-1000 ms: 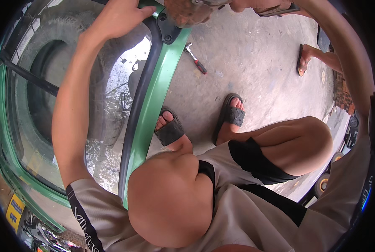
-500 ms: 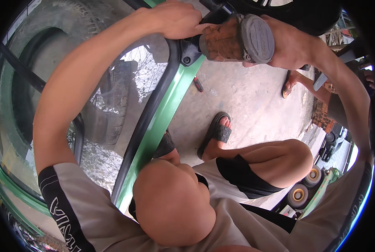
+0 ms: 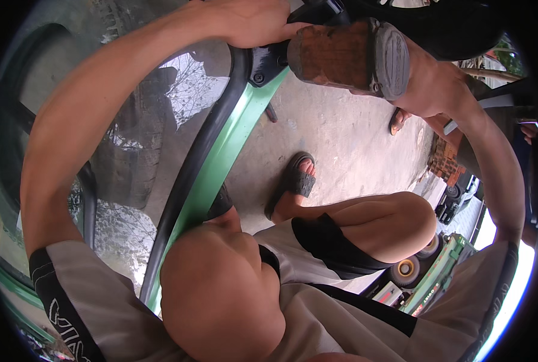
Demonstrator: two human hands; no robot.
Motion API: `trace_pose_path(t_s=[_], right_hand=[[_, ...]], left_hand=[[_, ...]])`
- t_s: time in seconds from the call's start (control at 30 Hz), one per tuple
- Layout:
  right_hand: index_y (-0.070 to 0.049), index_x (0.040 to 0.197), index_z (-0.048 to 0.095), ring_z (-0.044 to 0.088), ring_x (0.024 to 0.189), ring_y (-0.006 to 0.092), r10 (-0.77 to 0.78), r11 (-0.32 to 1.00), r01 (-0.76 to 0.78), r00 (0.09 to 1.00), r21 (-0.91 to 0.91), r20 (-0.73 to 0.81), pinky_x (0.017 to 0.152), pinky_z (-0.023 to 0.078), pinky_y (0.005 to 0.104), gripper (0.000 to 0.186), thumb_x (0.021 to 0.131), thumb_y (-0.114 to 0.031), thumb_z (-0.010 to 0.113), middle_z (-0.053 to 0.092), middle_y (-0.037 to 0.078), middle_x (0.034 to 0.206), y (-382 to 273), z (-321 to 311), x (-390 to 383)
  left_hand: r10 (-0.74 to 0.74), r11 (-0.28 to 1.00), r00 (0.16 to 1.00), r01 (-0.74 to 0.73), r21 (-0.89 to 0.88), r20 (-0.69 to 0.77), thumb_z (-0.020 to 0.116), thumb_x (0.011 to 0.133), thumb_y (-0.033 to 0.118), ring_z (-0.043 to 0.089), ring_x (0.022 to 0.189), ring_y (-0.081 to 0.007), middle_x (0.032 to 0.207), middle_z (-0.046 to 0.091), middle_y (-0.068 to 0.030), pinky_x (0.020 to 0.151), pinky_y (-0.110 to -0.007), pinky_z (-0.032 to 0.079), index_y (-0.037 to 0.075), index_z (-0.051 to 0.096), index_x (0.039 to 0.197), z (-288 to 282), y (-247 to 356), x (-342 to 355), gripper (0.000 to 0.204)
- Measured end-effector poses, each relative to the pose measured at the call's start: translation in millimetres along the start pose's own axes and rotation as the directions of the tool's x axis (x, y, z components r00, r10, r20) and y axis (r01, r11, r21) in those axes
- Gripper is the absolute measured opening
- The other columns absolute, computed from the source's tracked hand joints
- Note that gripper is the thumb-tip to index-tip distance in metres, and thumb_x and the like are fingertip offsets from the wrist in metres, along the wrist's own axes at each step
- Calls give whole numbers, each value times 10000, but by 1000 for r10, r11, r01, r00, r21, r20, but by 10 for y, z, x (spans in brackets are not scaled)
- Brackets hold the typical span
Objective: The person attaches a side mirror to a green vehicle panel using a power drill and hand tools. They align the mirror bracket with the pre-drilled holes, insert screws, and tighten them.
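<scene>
At the top centre is a worn orange-brown cylindrical tool (image 3: 332, 57) with a grey end cap (image 3: 392, 63). My right hand (image 3: 426, 84) is closed on it from behind; the tool hides most of its fingers. The tool's nose meets the corner of a green frame (image 3: 227, 142), beside a black bracket (image 3: 264, 63) with a screw head. My left hand (image 3: 254, 24) is bent over that bracket, one finger stretched toward the nose. Its other fingers look curled, and whatever they grip is hidden.
Left of the frame lies a large glass pane (image 3: 130, 151) edged with black rubber seal (image 3: 190, 163). A red-and-black object (image 3: 271, 113) lies on the concrete floor. Another person's foot (image 3: 400, 120) stands beyond. Green machinery with wheels (image 3: 405, 271) is at right.
The frame, floor and feet have shifted left in view. The tool sits slightly further right, its grey cap lower. Both hands remain at the frame's corner.
</scene>
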State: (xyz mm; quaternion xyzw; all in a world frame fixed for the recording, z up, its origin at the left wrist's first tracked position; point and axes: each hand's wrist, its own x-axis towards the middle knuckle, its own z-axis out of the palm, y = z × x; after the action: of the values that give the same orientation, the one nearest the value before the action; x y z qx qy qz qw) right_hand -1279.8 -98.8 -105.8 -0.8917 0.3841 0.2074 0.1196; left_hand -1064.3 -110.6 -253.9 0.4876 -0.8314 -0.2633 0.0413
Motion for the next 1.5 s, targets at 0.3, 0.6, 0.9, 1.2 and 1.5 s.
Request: trace_pose_path(t_s=[0.3, 0.6, 0.9, 1.2, 1.5], right_hand=[[-96, 1372, 583, 767, 923, 244, 152, 987, -140, 977, -83, 152, 738, 617, 349, 766, 784, -494, 872, 749, 154, 1105, 139, 49, 33], [-85, 1300, 637, 770, 840, 260, 102, 982, -103, 995, -159, -13, 754, 608, 371, 668, 816, -497, 839, 770, 97, 991, 347, 314, 93], [-7, 1229, 647, 710, 955, 341, -300, 942, 297, 954, -159, 5, 842, 595, 394, 449, 890, -292, 720, 709, 160, 1084, 304, 265, 91], [3, 1276, 621, 684, 1047, 357, -474, 872, 454, 877, 182, 80, 937, 572, 418, 439, 917, -236, 700, 696, 201, 1164, 38, 293, 659], [-20, 1150, 720, 713, 949, 388, -281, 938, 247, 953, 243, 115, 839, 553, 459, 409, 824, -261, 775, 750, 203, 1024, 277, -371, 44]], left_hand=[[27, 999, 995, -31, -42, -99, 448, 1034, 560, 688, 835, -477, 800, 680, -306, 808, -527, 542, -101, 709, 811, 4, -48, -16, 745], [-2, 999, 1000, 3, 48, -21, 455, 1027, 510, 685, 867, -481, 834, 673, -328, 839, -518, 541, -106, 706, 848, 54, -173, -83, 689], [49, 999, 995, -48, 20, -91, 473, 1011, 451, 684, 875, -476, 834, 672, -324, 835, -519, 536, -102, 709, 848, 90, -146, -46, 623], [24, 993, 970, 4, 115, -240, 587, 934, 307, 676, 859, -457, 864, 680, -276, 811, -512, 536, -47, 717, 884, 219, -355, -510, 380], [20, 969, 763, -173, -175, -646, 762, 805, 101, 641, 830, -323, 857, 650, -109, 741, -434, 509, 27, 713, 848, 412, 446, -684, 98]])
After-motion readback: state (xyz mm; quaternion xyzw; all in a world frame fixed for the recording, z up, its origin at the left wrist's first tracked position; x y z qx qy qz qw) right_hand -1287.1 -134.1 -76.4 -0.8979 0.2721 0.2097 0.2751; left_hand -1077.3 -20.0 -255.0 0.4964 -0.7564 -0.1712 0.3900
